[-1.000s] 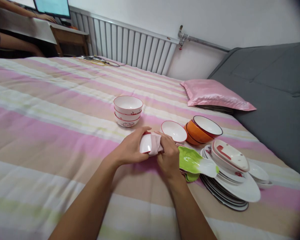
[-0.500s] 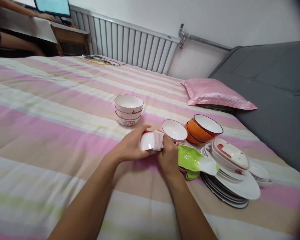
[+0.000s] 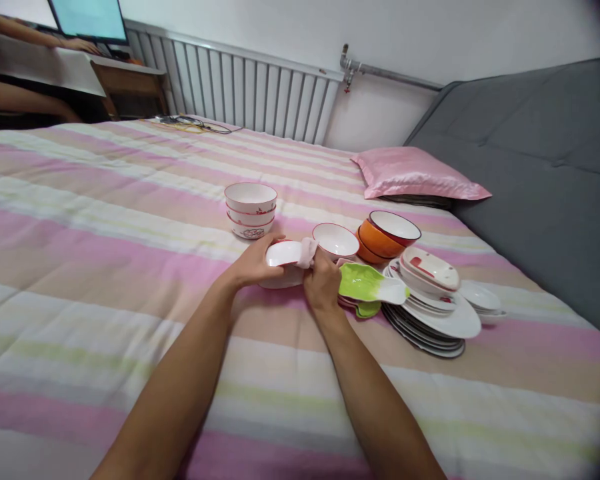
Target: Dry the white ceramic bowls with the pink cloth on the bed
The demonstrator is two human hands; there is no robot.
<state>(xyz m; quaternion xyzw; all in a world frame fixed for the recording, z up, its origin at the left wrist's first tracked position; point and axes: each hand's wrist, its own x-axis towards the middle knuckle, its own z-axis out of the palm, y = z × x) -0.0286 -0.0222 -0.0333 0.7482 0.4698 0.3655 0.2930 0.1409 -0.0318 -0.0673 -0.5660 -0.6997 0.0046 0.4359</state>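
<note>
Striped and broad, the bed (image 3: 105,280) carries a pillow (image 3: 420,173) by the headboard (image 3: 530,140), with plates (image 3: 467,321), orange bowls (image 3: 380,238) and a green dish (image 3: 356,283) crowding the right. White bowls (image 3: 251,217) stand stacked; nearer, the left hand (image 3: 254,264) pinches a tilted bowl (image 3: 283,253), the right hand (image 3: 323,280) a cloth (image 3: 308,252) over its rim. Wiping seems the step; the next stroke calls for turning the bowl, clear of the green dish.

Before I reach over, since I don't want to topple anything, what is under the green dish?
Beneath the green dish, another green edge and some pinkish rims poke out. The rest is covered, so I can't count pieces.
</note>
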